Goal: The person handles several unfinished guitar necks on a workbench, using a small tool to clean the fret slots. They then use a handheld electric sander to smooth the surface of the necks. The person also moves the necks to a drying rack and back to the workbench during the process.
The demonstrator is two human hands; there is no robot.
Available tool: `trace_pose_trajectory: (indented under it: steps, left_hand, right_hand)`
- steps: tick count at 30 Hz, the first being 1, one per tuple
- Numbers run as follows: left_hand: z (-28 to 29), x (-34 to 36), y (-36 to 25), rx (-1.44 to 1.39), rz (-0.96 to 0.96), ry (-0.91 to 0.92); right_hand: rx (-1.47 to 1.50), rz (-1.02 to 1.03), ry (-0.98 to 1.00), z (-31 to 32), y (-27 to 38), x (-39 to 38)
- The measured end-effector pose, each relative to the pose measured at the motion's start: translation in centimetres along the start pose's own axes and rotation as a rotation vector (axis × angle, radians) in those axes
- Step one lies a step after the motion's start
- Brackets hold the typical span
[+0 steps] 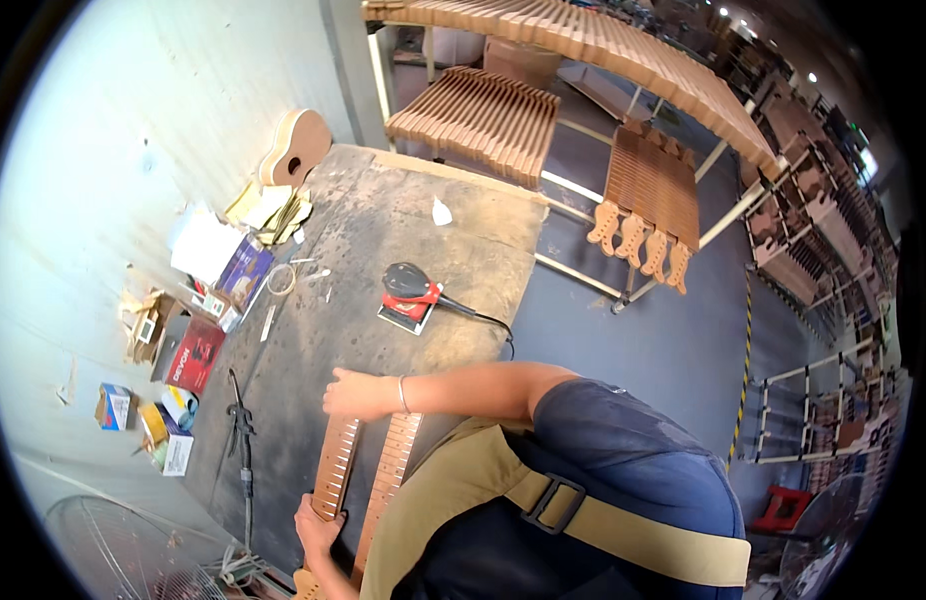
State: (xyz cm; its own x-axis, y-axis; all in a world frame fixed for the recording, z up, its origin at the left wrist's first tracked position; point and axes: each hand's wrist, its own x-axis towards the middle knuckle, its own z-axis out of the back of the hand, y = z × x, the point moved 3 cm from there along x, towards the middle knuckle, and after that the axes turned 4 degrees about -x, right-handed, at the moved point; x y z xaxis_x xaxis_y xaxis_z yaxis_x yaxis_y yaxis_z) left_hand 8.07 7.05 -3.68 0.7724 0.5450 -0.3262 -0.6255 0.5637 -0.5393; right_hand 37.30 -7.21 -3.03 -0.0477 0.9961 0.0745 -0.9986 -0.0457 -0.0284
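A brown guitar neck [335, 460] with pale marks along one edge lies at the near side of the dark workbench [373, 215]. My left hand [317, 524] is closed around its nearer part, with the fingers partly hidden behind the wood. Across its far end, my right hand [363, 394] grips it and covers that tip. Just to the right lies a second guitar neck [391, 462], partly hidden by my apron and right arm. Beyond my right hand, a black and red electric sander [411, 288] rests on the bench, its cord trailing right.
Boxes and paper, including a red box [196, 355], line the left wall. A black air hose [245, 460] lies at the left. A guitar body [295, 148] leans at the far corner. Racks of guitar necks [473, 118] stand beyond the bench. A fan [108, 550] is at lower left.
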Motion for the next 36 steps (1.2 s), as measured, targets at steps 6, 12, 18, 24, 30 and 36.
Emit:
trace_pose_trajectory:
  steps: [6,12,18,24,30,36]
  left_hand:
    - [4.2,-2.0,-6.1,0.187,-0.267,-0.185]
    - [5.8,-2.2,-20.3,0.533,-0.591,-0.249]
    - [1.1,0.3,-33.5,0.574,-0.888,-0.143]
    - [-9.4,2.4,-46.6,0.490,-1.123,-0.279]
    - [-23.5,0.1,-54.9,-0.149,-0.901,-0.292]
    - [-38.6,2.4,-62.3,-0.967,-0.163,0.767]
  right_hand:
    - [-0.042,-0.105,-0.093,7.0,1.3,-4.6]
    - [0.397,-0.228,-0.150,12.3,1.1,-14.4]
    - [0.531,-0.530,-0.168,13.1,-1.7,-25.7]
    - [0.669,-0.860,-0.221,11.6,-6.9,-41.8]
    - [0.821,-1.206,-0.348,10.2,-10.3,-57.5]
    - [0.880,-1.409,-0.458,9.1,-15.1,-65.1]
